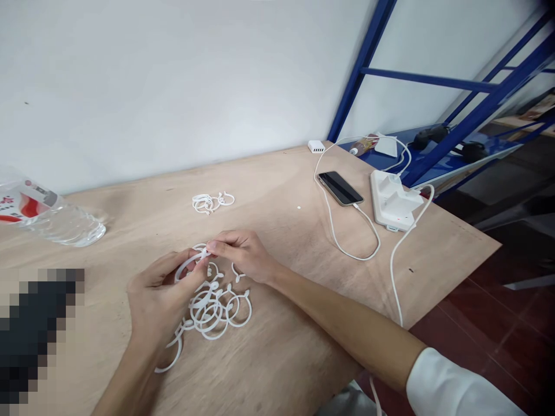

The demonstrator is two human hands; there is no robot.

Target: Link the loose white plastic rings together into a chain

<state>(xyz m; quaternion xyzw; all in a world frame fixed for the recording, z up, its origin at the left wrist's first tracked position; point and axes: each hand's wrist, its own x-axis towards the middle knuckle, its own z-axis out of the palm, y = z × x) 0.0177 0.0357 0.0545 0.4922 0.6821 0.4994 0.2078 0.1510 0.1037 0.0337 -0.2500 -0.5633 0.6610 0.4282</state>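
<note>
A white plastic curtain ring (184, 267) is raised above the table between both hands. My left hand (162, 289) is closed around one side of it, with thumb and fingers pinching near its clasp. My right hand (243, 251) pinches the ring's clasp end, its fingertips meeting those of the left. Below and in front of the hands lies a loose pile of similar white rings (208, 309), partly hidden by the left hand. Farther back, a smaller cluster of white rings (212, 201) rests on the table.
At the left a clear water bottle (78, 222) lies on the wooden table (295, 323). On the right are a phone (340, 188) with a white cable, a power strip (390, 202) with plugs, and a small white charger (316, 146). A blue metal frame (364, 63) stands behind.
</note>
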